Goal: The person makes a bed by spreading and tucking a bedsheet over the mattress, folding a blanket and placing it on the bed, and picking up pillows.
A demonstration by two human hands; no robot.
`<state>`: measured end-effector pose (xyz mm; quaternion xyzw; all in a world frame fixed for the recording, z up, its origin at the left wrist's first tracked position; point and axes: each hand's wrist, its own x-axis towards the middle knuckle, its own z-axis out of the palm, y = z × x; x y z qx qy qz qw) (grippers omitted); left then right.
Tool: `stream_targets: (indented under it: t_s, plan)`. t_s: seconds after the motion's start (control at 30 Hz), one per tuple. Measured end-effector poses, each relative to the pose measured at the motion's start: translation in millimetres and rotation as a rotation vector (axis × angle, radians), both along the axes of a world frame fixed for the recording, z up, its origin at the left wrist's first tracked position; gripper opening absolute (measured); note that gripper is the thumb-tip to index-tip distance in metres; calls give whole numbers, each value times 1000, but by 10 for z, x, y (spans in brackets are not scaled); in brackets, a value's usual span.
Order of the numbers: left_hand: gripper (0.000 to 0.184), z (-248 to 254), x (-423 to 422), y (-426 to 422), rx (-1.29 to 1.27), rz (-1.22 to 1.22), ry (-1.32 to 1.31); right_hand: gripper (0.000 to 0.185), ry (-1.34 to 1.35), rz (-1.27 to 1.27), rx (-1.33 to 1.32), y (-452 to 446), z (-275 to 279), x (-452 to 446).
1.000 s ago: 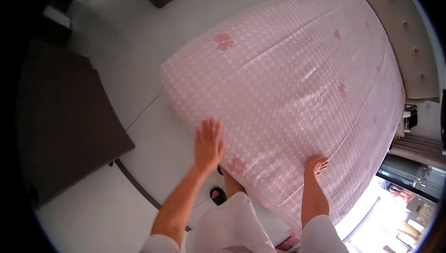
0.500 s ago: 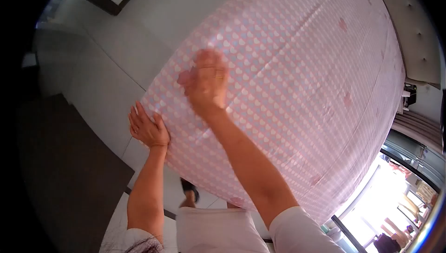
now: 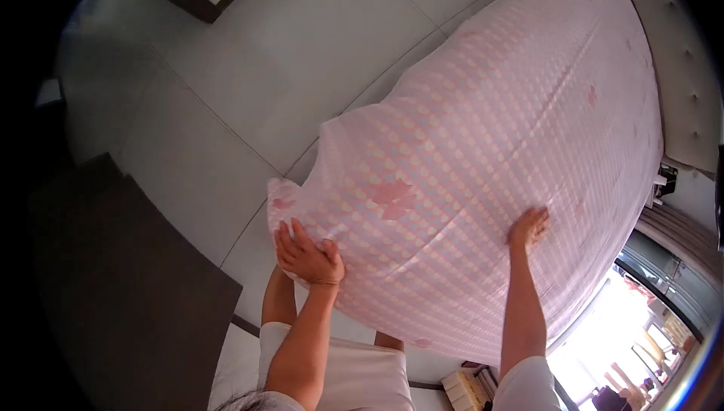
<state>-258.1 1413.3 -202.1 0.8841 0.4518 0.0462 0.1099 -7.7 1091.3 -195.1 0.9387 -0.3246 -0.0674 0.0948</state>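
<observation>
A pink bed sheet [image 3: 452, 154] with rows of small hearts and larger pink flower shapes covers the bed. My left hand [image 3: 308, 254] is open at the sheet's near left edge, its fingers apart and its palm against the fabric. Farther right, my right hand [image 3: 529, 226] rests on top of the sheet with loosely bent fingers and nothing seen in it. A long crease runs across the sheet between my hands. At the left corner the fabric hangs over the side in folds.
A tufted headboard [image 3: 682, 72] stands at the far right end of the bed. Grey floor tiles [image 3: 219, 94] lie to the left, beside a dark brown flat surface [image 3: 128, 253]. A bright window [image 3: 603, 335] and a light-coloured box [image 3: 460, 392] are at the lower right.
My right hand has moved from the left edge of the sheet to the right across the bed. My left hand has shifted right and down in view, still at the edge.
</observation>
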Motion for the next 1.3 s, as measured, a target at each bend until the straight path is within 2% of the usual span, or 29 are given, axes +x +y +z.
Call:
stream_targets:
  t_s: [0.07, 0.13, 0.2, 0.27, 0.3, 0.37, 0.4, 0.43, 0.5, 0.53, 0.6, 0.63, 0.7, 0.73, 0.8, 0.83, 0.9, 0.97, 1.03, 1.07, 1.13, 1.17, 1.23, 1.27, 1.3]
  plan:
    - [66, -19, -59, 43, -9, 2, 12, 53, -189, 274, 35, 728, -316, 36]
    - [65, -41, -107, 67, -39, -29, -44, 51, -315, 521, 110, 1766, -295, 2]
    - [63, -11, -177, 79, -78, -11, -11, 52, -263, 644, 192, 2702, -102, -99]
    - [61, 13, -188, 113, -123, -34, -12, 52, -161, 990, 136, 3145, -92, -258]
    - [61, 39, -176, 123, -149, -22, -24, 52, -153, 1007, 131, 3250, -3, -336]
    - [59, 127, -159, 139, -193, -20, -43, 56, 75, 1371, 620, 3374, 310, -529]
    - [57, 139, -173, 183, -232, -35, -62, 57, 96, 1376, 455, 3275, 346, -549]
    - [57, 162, -172, 294, -233, -27, -59, 55, -66, 1219, 448, 3127, 262, -530]
    - [56, 276, -65, 621, -784, 34, 147, 50, -404, 889, 499, 2837, 98, -489]
    - [56, 332, 64, 761, -786, 37, 149, 52, -384, 664, 335, 2718, 98, -474]
    - [60, 391, 406, 986, -570, -265, -176, 56, -351, 519, 241, 2470, -263, -525]
    - [60, 399, 584, 980, -580, -270, -162, 56, -337, 509, 235, 2503, -246, -536]
    - [67, 381, 876, 910, -717, -561, -256, 62, -381, 517, 260, 2651, -152, -552]
    - [67, 343, 903, 940, -729, -566, -254, 62, -377, 511, 250, 2622, -158, -581]
    - [72, 245, 971, 1019, -1307, -371, 62, 62, -345, 528, 219, 2555, -202, -516]
    - [66, 177, 941, 1030, -1398, -347, 82, 62, -337, 549, 191, 2550, -200, -522]
    - [64, -339, 557, 996, -1684, -374, -138, 62, -350, 535, 191, 2565, -177, -571]
    - [62, -478, 241, 1265, -1801, -362, 150, 64, -359, 525, 193, 2595, -198, -529]
    - [64, -702, -302, 1501, -1861, -115, 465, 64, -378, 525, 189, 2565, -205, -503]
    - [66, -928, -711, 1600, -1895, -183, 537, 64, -384, 544, 184, 2551, -210, -493]
    - [67, -1175, -1234, 2024, -1259, -641, 1453, 64, -394, 537, 192, 2569, -210, -493]
    - [67, -1011, -1013, 2018, -1248, -648, 1463, 64, -392, 540, 218, 2576, -187, -488]
    - [48, -665, -342, 1866, -881, -172, 348, 64, -396, 526, 243, 2585, -153, -499]
    - [44, -554, 114, 1783, -1040, -233, 168, 63, -387, 534, 248, 2588, -146, -504]
    - [48, -445, 508, 1574, -1009, -235, 12, 62, -381, 545, 249, 2593, -157, -494]
